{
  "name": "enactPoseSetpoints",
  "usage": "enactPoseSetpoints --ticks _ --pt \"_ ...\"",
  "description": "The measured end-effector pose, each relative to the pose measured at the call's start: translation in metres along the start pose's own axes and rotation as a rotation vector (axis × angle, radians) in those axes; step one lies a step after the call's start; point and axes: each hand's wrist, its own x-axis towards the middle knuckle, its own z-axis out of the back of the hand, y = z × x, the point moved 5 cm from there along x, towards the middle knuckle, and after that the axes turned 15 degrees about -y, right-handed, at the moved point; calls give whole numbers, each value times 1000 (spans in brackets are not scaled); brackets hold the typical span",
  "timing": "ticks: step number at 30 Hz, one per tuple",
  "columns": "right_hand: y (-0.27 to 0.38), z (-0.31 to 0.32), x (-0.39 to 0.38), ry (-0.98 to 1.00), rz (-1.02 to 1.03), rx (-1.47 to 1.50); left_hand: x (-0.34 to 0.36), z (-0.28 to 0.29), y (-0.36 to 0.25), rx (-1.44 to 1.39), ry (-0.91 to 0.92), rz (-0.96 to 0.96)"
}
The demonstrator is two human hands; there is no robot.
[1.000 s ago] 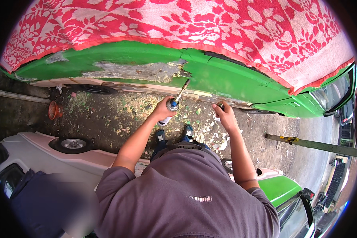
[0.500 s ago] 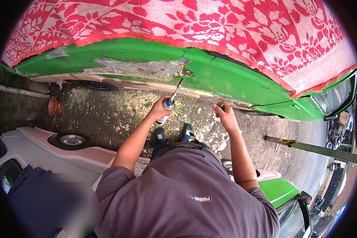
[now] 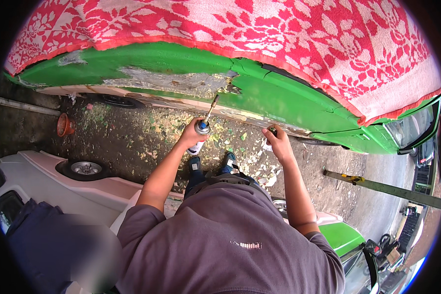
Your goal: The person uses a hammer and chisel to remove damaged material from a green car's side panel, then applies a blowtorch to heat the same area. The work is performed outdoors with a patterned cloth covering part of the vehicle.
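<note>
My left hand point(image 3: 189, 134) is wrapped round a gas torch point(image 3: 202, 128), a canister with a blue fitting and a metal nozzle pointing up toward the car. No flame shows at its tip. To the right, my right hand point(image 3: 278, 141) is closed on a small object point(image 3: 273, 131) with a dark top; something pale shows below the fingers. Ahead of both hands stands a green car body point(image 3: 279, 98). Its side has a bare grey patch point(image 3: 176, 82) with ragged, peeling paint edges. Both hands are apart from the car.
A red and white floral cloth point(image 3: 240, 29) covers the car's top. Paint flakes point(image 3: 166, 127) litter the ground. An orange pot point(image 3: 65, 125) stands left, a post point(image 3: 382, 185) right. Behind me are a pale car point(image 3: 78, 196), a green one point(image 3: 335, 235) and a person in dark clothes point(image 3: 44, 245).
The torch and my left hand have shifted slightly left. My right hand stays almost where it was, closed the same way. The view has moved a little.
</note>
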Motion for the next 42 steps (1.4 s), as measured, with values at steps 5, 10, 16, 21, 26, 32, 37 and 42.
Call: enactPoseSetpoints --ticks 5,10,16,21,26,32,37,42 --pt "-5 -2 4 -2 2 13 -1 -2 -1 10 19 27" --pt "-3 -5 6 26 8 10 -3 -7 -2 16 -4 -11" --pt "-5 -3 14 51 41 13 -9 -5 7 -26 -46 22" --pt "-3 -2 19 91 55 -4 -12 -12 2 -14 -67 2" --pt "1 4 19 95 71 -26 -19 -11 3 8 -102 42" --pt "-3 4 15 65 48 -55 -17 -14 10 -86 -55 31" --pt "3 -6 -3 34 20 -62 -12 -16 14 -83 25 76" --pt "12 -8 -18 -21 13 -22 -11 -8 10 -52 54 50"
